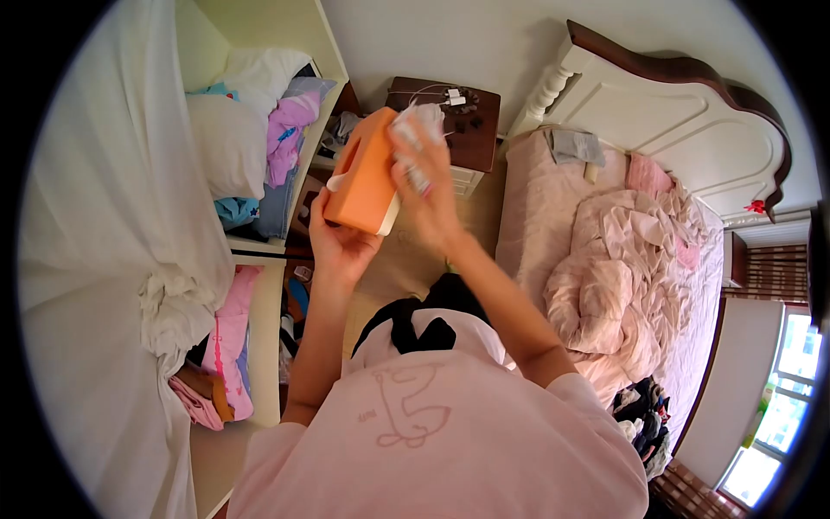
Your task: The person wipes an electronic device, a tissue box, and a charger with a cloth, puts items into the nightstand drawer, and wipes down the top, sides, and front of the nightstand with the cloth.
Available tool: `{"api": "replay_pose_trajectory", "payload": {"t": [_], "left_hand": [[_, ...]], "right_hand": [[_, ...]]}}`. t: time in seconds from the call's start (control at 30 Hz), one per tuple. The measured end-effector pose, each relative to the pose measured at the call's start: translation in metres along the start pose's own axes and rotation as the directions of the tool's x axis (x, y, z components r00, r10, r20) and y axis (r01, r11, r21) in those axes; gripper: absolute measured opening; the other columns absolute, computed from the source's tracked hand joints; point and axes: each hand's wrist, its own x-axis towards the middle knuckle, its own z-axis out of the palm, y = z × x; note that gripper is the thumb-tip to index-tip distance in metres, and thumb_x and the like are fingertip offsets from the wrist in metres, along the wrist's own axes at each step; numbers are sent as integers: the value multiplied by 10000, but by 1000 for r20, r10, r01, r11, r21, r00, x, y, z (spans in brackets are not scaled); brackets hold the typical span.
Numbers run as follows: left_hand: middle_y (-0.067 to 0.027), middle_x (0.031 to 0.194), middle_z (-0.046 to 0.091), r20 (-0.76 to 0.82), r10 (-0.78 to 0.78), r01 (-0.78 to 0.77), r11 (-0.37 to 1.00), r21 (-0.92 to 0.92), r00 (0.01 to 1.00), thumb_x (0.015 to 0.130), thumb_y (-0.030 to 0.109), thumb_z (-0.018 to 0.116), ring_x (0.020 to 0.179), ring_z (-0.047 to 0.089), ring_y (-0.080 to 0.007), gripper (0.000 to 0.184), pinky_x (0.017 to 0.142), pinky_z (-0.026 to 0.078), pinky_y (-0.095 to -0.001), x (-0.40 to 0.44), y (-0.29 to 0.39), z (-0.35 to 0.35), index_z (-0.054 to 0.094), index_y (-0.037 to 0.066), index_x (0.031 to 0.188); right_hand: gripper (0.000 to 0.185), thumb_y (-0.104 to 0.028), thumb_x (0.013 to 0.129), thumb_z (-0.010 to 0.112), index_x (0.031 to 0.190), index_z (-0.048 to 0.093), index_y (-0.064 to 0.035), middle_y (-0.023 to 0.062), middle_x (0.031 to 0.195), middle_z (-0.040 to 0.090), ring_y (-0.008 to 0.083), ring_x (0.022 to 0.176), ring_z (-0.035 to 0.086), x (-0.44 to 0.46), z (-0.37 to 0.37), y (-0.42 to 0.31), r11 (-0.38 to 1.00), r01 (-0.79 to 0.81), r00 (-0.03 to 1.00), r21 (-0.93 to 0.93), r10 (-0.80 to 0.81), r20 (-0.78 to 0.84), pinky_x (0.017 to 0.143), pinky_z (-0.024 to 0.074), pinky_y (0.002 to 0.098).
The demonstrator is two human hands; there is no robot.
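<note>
My left hand (340, 248) grips an orange tissue box (367, 183) from below, fingers around its lower end. The box is tilted, with a slot in its left face and a pale base edge along the lower right. My right hand (430, 192) is closed on a white crumpled wipe (424, 118) with faint coloured marks, against the right side of the box. Slight motion blur smears that hand and the wipe, so the exact contact is hard to see.
A dark-topped nightstand (476, 143) with a cable and small items stands ahead. On the right is a bed with a crumpled pink quilt (596, 285) and a carved headboard (670, 108). An open wardrobe holds pillows (226, 143) and clothes behind a white curtain (95, 251).
</note>
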Motion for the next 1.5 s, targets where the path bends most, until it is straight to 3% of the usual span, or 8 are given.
{"api": "replay_pose_trajectory", "payload": {"t": [0.33, 0.43, 0.53, 0.73, 1.23, 1.33, 1.43, 1.5], "left_hand": [[-121, 1419, 530, -195, 196, -157, 967, 199, 961, 975, 462, 510, 1286, 536, -292, 593, 1098, 429, -466, 46, 9, -51, 470, 77, 1425], [-127, 1423, 527, -103, 141, -137, 989, 48, 985, 959, 417, 553, 1326, 499, -303, 571, 1115, 399, -518, 62, 0, -47, 482, 74, 1410], [-102, 1448, 502, -124, 112, -107, 993, 43, 986, 963, 436, 562, 1339, 485, -280, 570, 1116, 395, -508, 89, -16, -43, 474, 109, 1421], [-19, 1263, 548, -333, 10, 69, 972, 226, 943, 932, 505, 623, 1164, 528, -193, 536, 994, 441, -384, 166, -67, -10, 533, 157, 1330], [-63, 1408, 480, -104, -111, 146, 504, 851, 988, 928, 399, 712, 1290, 461, -207, 711, 1050, 383, -435, 354, -179, 111, 376, 107, 1483], [-92, 1399, 491, -213, -128, 248, 413, 877, 969, 945, 371, 701, 1271, 491, -216, 669, 1051, 405, -429, 366, -190, 107, 406, 54, 1456], [-99, 1315, 548, -294, -223, 363, 407, 838, 930, 961, 354, 683, 1215, 545, -217, 558, 1033, 445, -407, 374, -185, 74, 487, 30, 1371], [-94, 1250, 585, -372, -271, 456, 412, 789, 888, 969, 345, 671, 1174, 579, -220, 480, 1010, 476, -394, 380, -182, 50, 536, 38, 1312]], "right_hand": [[276, -174, 998, 588, 1247, 672, -90, 144, 1414, 567, 315, 1348, 486, -84, 3, 8, 988, 62, 866, 143, -125, 484, 1155, 323, 494], [265, -200, 1028, 557, 1232, 673, -78, 113, 1196, 667, 215, 1055, 647, -83, -12, 29, 939, -259, 941, 225, 192, 279, 940, 501, 386], [299, -311, 1034, 563, 1127, 696, -60, 59, 923, 678, 137, 723, 633, -55, -28, 61, 439, -771, 590, 461, 765, 258, 670, 507, 261], [419, -473, 938, 670, 1019, 661, -62, 9, 805, 664, 91, 634, 604, -3, -75, 152, 32, -926, 247, 375, 802, 544, 554, 456, 239], [461, -419, 903, 692, 1182, 628, -56, 69, 1045, 691, 181, 872, 684, 86, -178, 300, 23, -586, 348, 810, 910, 226, 711, 545, 327], [376, -390, 894, 716, 1087, 631, -78, 55, 865, 674, 165, 740, 661, 59, -189, 346, -21, -444, 225, 896, 965, 134, 673, 539, 307], [370, -430, 873, 732, 850, 553, -107, 76, 381, 423, 248, 265, 425, 2, -196, 410, -17, -336, 49, 942, 998, 36, 294, 365, 374], [330, -442, 882, 718, 862, 576, -145, 37, 419, 454, 213, 339, 451, -31, -215, 441, -28, -453, -101, 891, 995, -20, 480, 492, 349]]}}
